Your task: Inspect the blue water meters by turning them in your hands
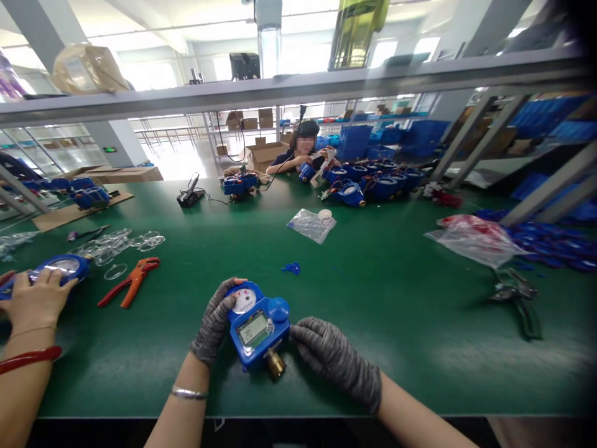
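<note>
Hands (215, 323) (333, 356) grip blue meter (259, 330), brass fitting (275, 365) below.

Meter (259, 333): blue body, white dial, grey-green screen, brass-yellow fitting. Left hand (214, 323), right hand (333, 358): I count 2 gloves (347, 370), both grey flecked with black. Table (373, 292): plain dark green. Pliers (133, 283): orange and red, as I read them. Co-worker's bracelet (30, 359): red. Bangle (188, 393) on the left wrist: silver. Far meters (382, 183): blue.
</note>
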Demonstrator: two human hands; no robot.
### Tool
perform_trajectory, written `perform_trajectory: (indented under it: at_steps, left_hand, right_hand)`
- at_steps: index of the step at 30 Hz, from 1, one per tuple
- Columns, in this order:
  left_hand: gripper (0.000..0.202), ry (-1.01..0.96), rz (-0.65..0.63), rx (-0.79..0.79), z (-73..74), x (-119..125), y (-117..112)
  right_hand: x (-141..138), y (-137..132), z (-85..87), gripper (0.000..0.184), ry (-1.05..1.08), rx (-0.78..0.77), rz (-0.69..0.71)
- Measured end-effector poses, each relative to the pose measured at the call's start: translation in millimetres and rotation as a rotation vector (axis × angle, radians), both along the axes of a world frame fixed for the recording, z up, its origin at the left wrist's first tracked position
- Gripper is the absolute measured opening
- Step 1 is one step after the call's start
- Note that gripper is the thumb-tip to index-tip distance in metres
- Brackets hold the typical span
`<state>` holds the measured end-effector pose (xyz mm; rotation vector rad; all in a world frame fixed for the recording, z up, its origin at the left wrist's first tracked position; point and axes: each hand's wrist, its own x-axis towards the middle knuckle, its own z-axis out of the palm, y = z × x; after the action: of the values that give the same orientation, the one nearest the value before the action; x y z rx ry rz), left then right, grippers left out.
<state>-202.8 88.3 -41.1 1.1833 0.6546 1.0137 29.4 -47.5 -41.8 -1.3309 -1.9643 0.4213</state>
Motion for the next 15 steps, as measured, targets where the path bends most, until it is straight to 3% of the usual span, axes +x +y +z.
perform_trajectory:
  at_steps: [4, 7, 10, 15]
  left_hand:
    - [0.036, -0.002, 0.007, 0.001, -0.1, 0.3, -0.7]
    - [0.036, -0.005, 0.007, -0.002, 0.1, 0.0, -1.2]
    - [0.037, -0.008, 0.005, -0.002, 1.5, 0.0, -2.2]
    - [0.035, -0.015, 0.004, -0.004, 6.9, 1.8, -6.0]
  right_hand:
    - [-1.8, 3.4, -2.2, 0.031, 0.530, -0.457, -0.089]
    - [-6.9, 13.1, -11.8, 0.046, 0.926, -0.710, -0.026]
    - [-14.6, 20.7, -15.2, 0.048, 1.044, -0.781, 0.032]
    - [-22.8, 24.1, -8.5, 0.042, 1.083, -0.746, 0.018]
